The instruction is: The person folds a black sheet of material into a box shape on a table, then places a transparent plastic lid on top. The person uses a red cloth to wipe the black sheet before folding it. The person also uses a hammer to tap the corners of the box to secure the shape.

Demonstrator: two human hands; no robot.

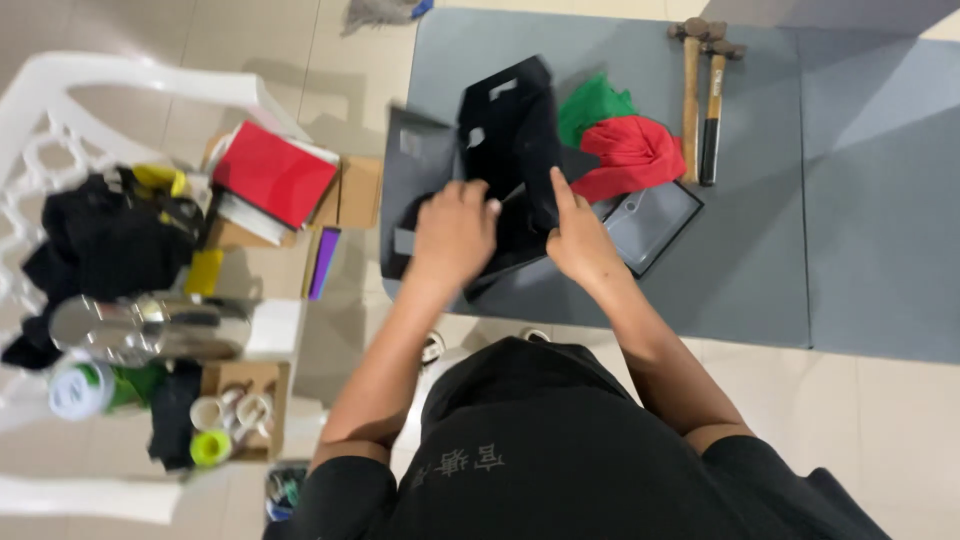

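Head view, looking down on a person working at a grey mat (pixel 760 250) on a tiled floor. The left hand (pixel 455 235) sits at the centre of the frame with its fingers curled down over a black cloth bag (pixel 510 150), apparently pinching the fabric against the flat dark panel (pixel 415 175) beneath it; the fingertips themselves are hidden, so the closeness of the grip cannot be told for certain. The right hand (pixel 580 240), just beside it, has its forefinger stretched up along the bag's right edge and the other fingers folded against the cloth.

The bag stands half raised and creased, its top edge reaching toward the upper centre of the frame; judging by this, the handling of the bag is under way and not finished, since the cloth is neither flat nor folded away. Whether anything lies inside it cannot be seen.

Right of the bag lie a red cloth (pixel 635 155) and a green cloth (pixel 590 105), touching, with a grey sleeve (pixel 655 225) below them. Two hammers (pixel 700 100) lie side by side at the upper right.

At lower left a small cardboard box (pixel 245 405) holds several tape rolls. Above it, a red folder (pixel 270 170) tops a stack of flat boxes. A white plastic chair (pixel 60 120) at the left edge carries dark clothing.
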